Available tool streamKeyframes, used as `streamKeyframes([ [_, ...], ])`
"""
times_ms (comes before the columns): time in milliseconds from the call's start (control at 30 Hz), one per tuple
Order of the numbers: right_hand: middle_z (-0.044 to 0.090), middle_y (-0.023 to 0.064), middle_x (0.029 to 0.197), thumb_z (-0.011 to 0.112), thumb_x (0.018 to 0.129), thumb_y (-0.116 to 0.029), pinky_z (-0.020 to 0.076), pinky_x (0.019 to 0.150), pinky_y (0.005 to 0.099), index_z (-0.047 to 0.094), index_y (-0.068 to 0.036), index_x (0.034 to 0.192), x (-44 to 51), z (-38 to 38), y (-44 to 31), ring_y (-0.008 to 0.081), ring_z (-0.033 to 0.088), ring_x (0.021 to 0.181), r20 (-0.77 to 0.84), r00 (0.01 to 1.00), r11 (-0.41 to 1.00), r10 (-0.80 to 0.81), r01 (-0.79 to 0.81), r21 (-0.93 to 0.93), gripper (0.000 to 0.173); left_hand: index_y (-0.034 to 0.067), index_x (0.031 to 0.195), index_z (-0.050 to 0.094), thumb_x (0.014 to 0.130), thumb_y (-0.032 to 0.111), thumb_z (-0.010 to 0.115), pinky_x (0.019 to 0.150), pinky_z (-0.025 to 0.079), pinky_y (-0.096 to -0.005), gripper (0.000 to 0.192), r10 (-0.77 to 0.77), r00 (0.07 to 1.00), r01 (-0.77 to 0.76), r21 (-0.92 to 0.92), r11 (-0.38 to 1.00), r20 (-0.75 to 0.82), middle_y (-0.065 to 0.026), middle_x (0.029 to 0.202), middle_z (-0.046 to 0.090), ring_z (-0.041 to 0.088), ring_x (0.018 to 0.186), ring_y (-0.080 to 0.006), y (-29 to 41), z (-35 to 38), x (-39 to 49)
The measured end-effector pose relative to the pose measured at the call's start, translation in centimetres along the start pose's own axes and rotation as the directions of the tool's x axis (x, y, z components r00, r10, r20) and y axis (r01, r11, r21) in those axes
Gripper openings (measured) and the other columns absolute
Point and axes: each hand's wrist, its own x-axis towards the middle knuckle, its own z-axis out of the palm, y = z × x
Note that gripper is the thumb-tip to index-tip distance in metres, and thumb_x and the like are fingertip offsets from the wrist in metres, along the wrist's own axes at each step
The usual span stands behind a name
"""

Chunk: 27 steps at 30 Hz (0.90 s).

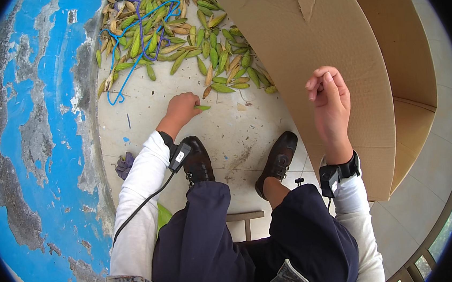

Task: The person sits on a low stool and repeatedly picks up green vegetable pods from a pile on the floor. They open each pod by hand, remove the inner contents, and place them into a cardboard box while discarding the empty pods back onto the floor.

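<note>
Between the thumb and fingers of my left hand (183,107) is a slender green pod (203,107), its tip pointing right, low over the pale floor. My right hand (330,99) is raised in front of a large cardboard box (347,50). Its fingers are loosely curled with the thumb near them. I see nothing in it, though its palm side is partly hidden. Ahead of both hands lies a spread of green and brown pods (218,57), some dry and split. A blue plastic hanger (135,62) and a purple hanger (142,31) lie on top of them.
A blue wall (55,75) with peeling paint runs along the left. My dark shoes (197,159) stand on the tiled floor (234,148). A crumpled purple item (124,166) lies by my left forearm. A metal bar (244,216) shows between my legs.
</note>
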Motion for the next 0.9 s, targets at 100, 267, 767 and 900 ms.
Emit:
streamKeyframes([
  [100, 0.06, 0.0016, 0.079, 0.047, 0.096, -0.016, 0.039, 0.062, 0.0192, 0.059, -0.004, 0.096, -0.1, 0.1, 0.8, 0.006, 0.048, 0.065, 0.017, 0.998, 0.998, 0.053, -0.052, -0.034, 0.017, 0.007, 0.084, 0.065, 0.072, 0.022, 0.074, 0.071, 0.049, -0.034, 0.021, 0.04, 0.999, -0.039, 0.073, 0.997, -0.006, -0.0076, 0.088, 0.064, 0.062, 0.081, -0.0232, 0.8, 0.0, -0.2],
  [267, 0.061, 0.0006, 0.082, 0.059, 0.088, -0.008, 0.0412, 0.066, 0.0188, 0.06, -0.003, 0.095, -0.1, 0.8, 3.4, 0.0049, 0.052, 0.073, 0.141, 0.961, 0.941, 0.237, -0.191, -0.279, 0.009, 0.002, 0.097, 0.063, 0.082, 0.02, 0.069, 0.073, 0.049, -0.0267, 0.024, -0.041, 0.989, 0.141, -0.845, 0.516, 0.139, -0.003, 0.093, 0.064, 0.06, 0.083, -0.0111, 5.2, -1.7, 0.7],
  [767, 0.067, 0.0046, 0.074, 0.076, 0.072, -0.008, 0.0472, 0.059, 0.0224, 0.066, 0.001, 0.083, -1.1, 2.0, 4.3, 0.0074, 0.058, 0.062, 0.172, 0.945, 0.796, 0.278, -0.127, -0.592, 0.017, 0.0, 0.096, 0.061, 0.083, 0.01, 0.069, 0.073, 0.051, -0.0235, 0.018, 0.145, 0.985, -0.118, -0.976, 0.185, -0.092, -0.0035, 0.088, 0.065, 0.062, 0.08, -0.0084, 13.4, -5.6, -1.1],
  [900, 0.066, 0.004, 0.072, 0.077, 0.071, -0.007, 0.0468, 0.059, 0.0238, 0.065, 0.0, 0.081, -1.1, 1.6, 4.2, 0.0082, 0.058, 0.063, 0.202, 0.944, 0.784, 0.26, -0.085, -0.615, 0.017, 0.0, 0.093, 0.062, 0.083, 0.007, 0.068, 0.073, 0.051, -0.0232, 0.014, 0.167, 0.979, -0.146, -0.97, 0.194, -0.114, -0.0034, 0.087, 0.065, 0.062, 0.079, -0.0078, 13.7, -5.5, -1.2],
])
